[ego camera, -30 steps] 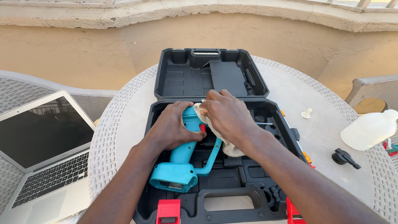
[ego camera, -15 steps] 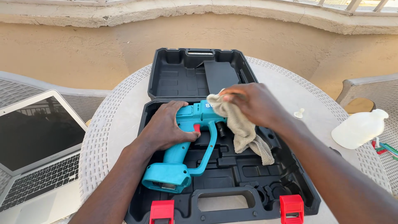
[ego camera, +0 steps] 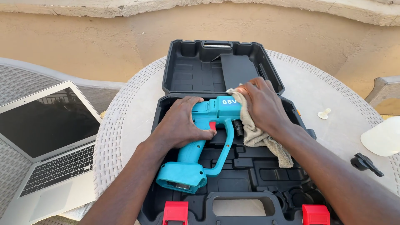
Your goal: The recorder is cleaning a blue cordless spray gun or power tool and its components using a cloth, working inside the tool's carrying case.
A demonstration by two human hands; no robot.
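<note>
Head view: teal drill (ego camera: 210, 125) with red trigger lies across the open black case (ego camera: 233, 175) on the round table (ego camera: 125, 121). Left hand (ego camera: 183, 123) wraps its grip. Right hand (ego camera: 262, 104) presses a beige rag (ego camera: 260, 135) against the drill's front, fingers flat.

Matt plastic case (ego camera: 233, 166) — rough cloth (ego camera: 260, 135)

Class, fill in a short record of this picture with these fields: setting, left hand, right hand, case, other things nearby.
Setting: round white woven table outdoors, beside a tan wall.
Left hand: grips the handle of a turquoise power tool.
Right hand: presses a beige cloth against the tool's front end.
Case: black tool case, lid open, red latches at the near edge; the tool lies in it.
Other things nearby: open laptop at left; white jug and black cap at right.
</note>
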